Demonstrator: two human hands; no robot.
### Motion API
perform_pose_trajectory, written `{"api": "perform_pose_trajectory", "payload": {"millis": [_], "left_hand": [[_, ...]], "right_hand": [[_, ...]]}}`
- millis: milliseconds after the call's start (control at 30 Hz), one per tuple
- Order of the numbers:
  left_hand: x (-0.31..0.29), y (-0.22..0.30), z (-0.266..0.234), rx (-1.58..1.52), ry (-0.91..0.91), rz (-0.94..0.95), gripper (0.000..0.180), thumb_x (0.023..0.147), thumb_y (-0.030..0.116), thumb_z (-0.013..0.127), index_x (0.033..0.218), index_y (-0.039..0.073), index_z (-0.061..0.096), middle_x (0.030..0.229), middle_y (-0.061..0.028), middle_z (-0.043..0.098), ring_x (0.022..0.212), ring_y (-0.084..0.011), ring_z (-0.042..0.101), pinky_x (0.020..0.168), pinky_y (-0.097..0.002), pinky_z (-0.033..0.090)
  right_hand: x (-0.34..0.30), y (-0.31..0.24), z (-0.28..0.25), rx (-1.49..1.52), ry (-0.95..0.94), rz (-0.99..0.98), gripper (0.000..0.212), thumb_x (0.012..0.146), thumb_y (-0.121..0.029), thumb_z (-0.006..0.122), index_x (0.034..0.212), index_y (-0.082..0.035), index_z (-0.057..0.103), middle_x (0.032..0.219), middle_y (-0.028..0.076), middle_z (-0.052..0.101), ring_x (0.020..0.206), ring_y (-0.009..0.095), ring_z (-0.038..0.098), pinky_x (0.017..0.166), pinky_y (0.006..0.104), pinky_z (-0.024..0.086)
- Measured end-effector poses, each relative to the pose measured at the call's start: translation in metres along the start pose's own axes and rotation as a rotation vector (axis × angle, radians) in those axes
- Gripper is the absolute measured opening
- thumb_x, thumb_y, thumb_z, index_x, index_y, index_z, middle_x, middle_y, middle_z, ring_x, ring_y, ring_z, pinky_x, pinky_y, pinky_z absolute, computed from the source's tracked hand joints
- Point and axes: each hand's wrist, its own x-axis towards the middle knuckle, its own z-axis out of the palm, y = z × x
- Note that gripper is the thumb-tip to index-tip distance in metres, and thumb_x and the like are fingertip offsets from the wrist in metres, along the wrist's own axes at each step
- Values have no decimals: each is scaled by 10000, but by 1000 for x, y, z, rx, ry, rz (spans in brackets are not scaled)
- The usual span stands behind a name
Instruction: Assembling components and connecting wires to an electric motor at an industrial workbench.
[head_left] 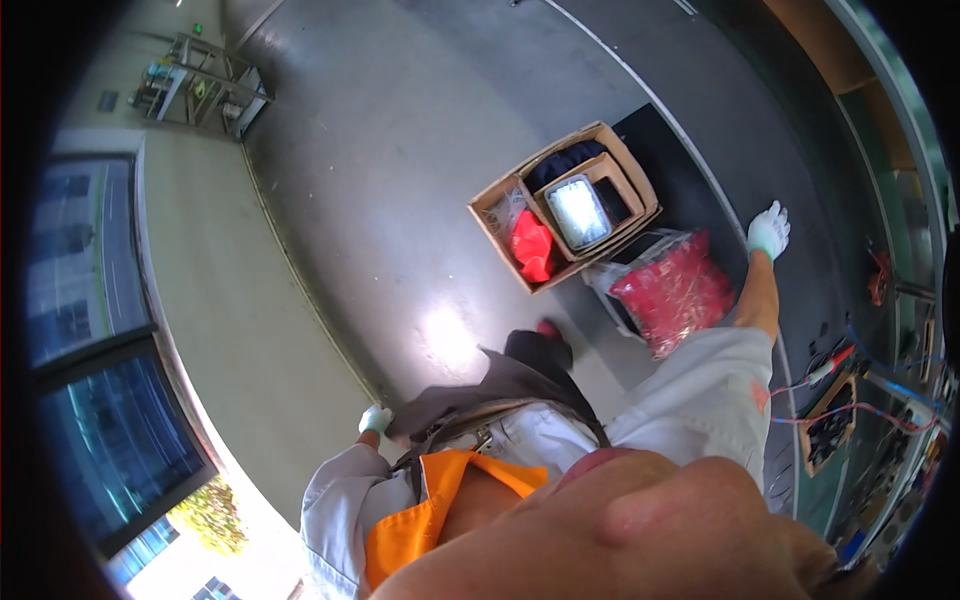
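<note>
My right hand (769, 231), in a white glove, reaches out to the right over the pale edge of a dark worktop (810, 150). Its fingers look stretched out, and nothing shows in them. Nearest to that arm is a clear plastic bag of red items (675, 292), lying on a pale-sided container (612, 305). My left hand (375, 419), also gloved, hangs low at my left beside a dark cloth garment (455, 405). It is small in the picture, so whether its fingers grip the cloth is unclear.
An open cardboard box (500, 265) ahead holds a red bag (533, 246), dark cloth (570, 163) and a shiny pale tray (579, 212). Cables and a parts bin (828, 428) lie at right. A metal rack (215, 88) stands far left; windows (120, 450) line the left wall.
</note>
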Motion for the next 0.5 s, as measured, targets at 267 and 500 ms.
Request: {"api": "perform_pose_trajectory", "payload": {"millis": [267, 500], "left_hand": [[164, -50, -196, -247, 144, 297, 382, 944, 339, 607, 1202, 83, 728, 1119, -194, 747, 1051, -365, 713, 940, -426, 541], [271, 93, -405, -614, 1, 414, 315, 972, 259, 556, 1099, 13, 706, 873, -65, 700, 669, -139, 592, 609, -314, 496]], "right_hand": [[-36, -160, -30, 73, -74, 319, 520, 922, -416, 573, 1333, -103, 627, 1394, 228, 591, 1282, 403, 575, 1051, 509, 480], [12, -301, -50, 562, -75, 308, 644, 931, -442, 584, 1429, -35, 565, 1362, 246, 633, 1284, 415, 590, 1099, 455, 450]]}}
